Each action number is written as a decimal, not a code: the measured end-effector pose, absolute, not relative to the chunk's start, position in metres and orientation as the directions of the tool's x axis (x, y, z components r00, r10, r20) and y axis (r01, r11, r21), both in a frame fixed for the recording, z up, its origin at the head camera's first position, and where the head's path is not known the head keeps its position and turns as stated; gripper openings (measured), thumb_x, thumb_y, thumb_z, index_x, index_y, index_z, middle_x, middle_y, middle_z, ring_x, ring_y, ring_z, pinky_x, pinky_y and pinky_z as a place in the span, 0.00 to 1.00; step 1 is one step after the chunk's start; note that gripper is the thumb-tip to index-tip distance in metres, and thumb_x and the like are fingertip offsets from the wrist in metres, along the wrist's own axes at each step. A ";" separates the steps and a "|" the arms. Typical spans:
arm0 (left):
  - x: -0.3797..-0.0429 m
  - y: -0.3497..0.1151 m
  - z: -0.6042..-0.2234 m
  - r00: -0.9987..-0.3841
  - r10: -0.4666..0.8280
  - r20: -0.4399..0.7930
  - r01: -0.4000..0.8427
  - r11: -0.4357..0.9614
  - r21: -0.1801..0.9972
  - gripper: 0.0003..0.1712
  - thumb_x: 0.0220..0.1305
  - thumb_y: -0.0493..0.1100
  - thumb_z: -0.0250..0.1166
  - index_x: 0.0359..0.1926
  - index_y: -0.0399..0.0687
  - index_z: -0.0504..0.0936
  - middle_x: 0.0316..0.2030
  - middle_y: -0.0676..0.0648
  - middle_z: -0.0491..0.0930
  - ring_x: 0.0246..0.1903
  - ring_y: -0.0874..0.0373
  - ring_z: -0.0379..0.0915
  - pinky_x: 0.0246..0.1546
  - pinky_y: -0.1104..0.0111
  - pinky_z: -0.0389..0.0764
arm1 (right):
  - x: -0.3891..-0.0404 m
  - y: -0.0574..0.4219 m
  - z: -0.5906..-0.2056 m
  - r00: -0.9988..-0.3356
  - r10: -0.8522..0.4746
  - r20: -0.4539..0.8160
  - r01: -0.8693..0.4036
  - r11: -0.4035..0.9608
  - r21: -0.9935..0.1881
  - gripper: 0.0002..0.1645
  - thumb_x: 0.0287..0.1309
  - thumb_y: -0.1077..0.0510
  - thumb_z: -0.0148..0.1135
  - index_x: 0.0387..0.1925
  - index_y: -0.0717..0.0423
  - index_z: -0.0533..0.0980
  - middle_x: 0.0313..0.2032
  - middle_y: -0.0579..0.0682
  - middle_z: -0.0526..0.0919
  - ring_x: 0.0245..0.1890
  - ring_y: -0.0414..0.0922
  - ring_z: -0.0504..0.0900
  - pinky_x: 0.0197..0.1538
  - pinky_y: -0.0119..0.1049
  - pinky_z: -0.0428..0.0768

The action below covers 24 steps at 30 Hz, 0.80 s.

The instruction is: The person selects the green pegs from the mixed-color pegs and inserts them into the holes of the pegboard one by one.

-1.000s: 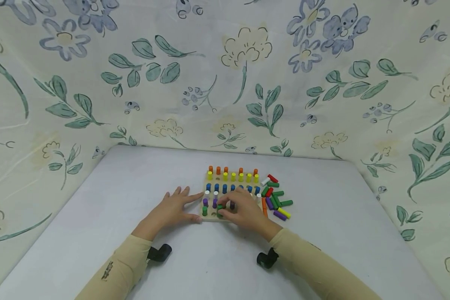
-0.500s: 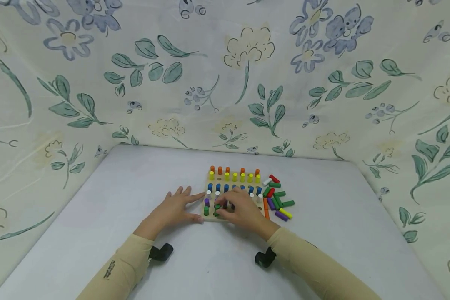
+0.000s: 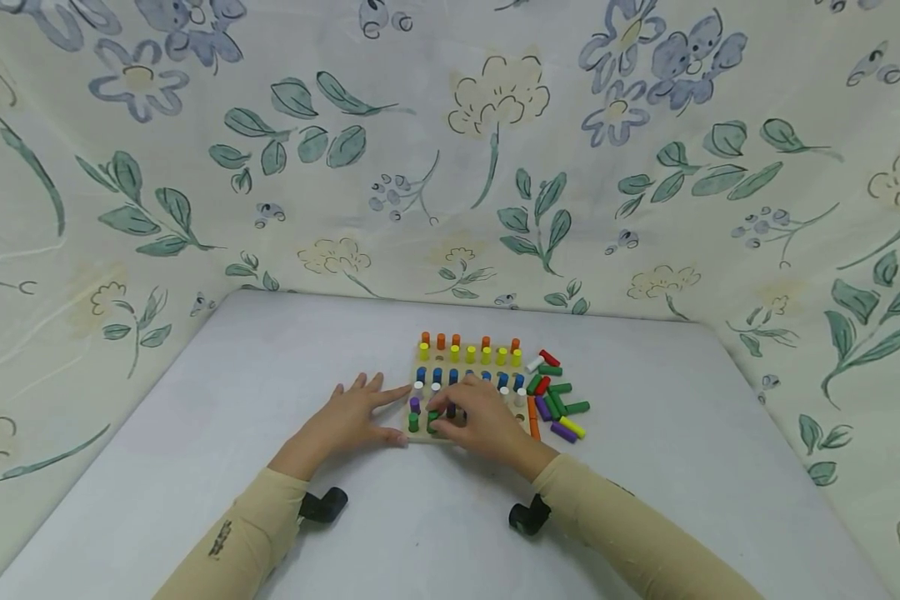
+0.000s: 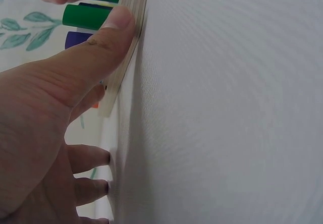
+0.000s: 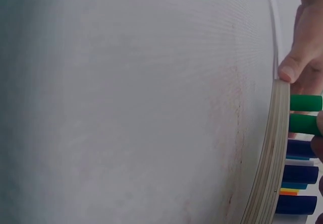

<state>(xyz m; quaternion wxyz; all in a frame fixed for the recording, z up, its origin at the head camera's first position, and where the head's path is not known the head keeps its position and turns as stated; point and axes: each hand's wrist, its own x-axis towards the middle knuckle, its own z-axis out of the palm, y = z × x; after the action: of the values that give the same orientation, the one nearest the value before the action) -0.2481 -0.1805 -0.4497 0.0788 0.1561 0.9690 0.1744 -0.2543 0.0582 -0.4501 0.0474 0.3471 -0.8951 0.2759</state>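
1. Head view: The left hand [image 3: 345,421] lies with fingers spread at the left edge of the pegboard [image 3: 461,365], grasping nothing, presumably to keep it from shifting. The right hand [image 3: 487,417] pinches a green peg [image 3: 432,423], upright in the board's near row, beside a matching peg [image 3: 413,423]. Loose pegs [image 3: 577,407] lie just right of the board (likely kept within reach).
2. Left wrist view: Left thumb rests against the board's pale wooden edge. The pinched peg appears smooth, glossy and cylindrical.
3. Right wrist view: Pinched peg meets the board squarely; fingertips cover its outer end. Dark pegs [image 5: 300,174] stand farther along.
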 end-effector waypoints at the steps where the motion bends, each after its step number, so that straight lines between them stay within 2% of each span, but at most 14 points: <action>1: -0.248 -0.180 -0.450 -0.939 0.331 -0.098 0.275 0.890 0.364 0.49 0.41 0.74 0.63 0.66 0.68 0.63 0.69 0.35 0.51 0.68 0.33 0.37 0.63 0.37 0.39 | -0.254 0.058 -0.450 -0.754 -0.594 0.279 -0.648 0.608 -0.459 0.12 0.55 0.45 0.63 0.43 0.37 0.78 0.37 0.31 0.79 0.40 0.36 0.69 0.43 0.32 0.70; 13: -0.250 -0.181 -0.451 -0.936 0.339 -0.091 0.289 0.891 0.349 0.48 0.42 0.74 0.63 0.67 0.68 0.63 0.69 0.34 0.51 0.67 0.32 0.39 0.63 0.37 0.40 | -0.254 0.057 -0.450 -0.738 -0.608 0.292 -0.671 0.612 -0.419 0.12 0.54 0.45 0.64 0.42 0.37 0.78 0.37 0.30 0.79 0.38 0.36 0.68 0.41 0.32 0.69; 24: -0.247 -0.180 -0.449 -0.936 0.341 -0.088 0.288 0.885 0.365 0.48 0.43 0.72 0.64 0.67 0.66 0.64 0.68 0.33 0.52 0.67 0.32 0.39 0.63 0.37 0.41 | -0.255 0.058 -0.453 -0.726 -0.624 0.288 -0.685 0.622 -0.379 0.14 0.54 0.44 0.64 0.43 0.38 0.79 0.37 0.29 0.78 0.39 0.34 0.67 0.44 0.33 0.68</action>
<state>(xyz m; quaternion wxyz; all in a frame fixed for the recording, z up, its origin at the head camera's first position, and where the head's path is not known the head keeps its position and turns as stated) -0.2472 -0.1797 -0.4493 0.0750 0.1625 0.9680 0.1758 -0.2551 0.0580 -0.4534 0.0642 0.3644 -0.8983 0.2368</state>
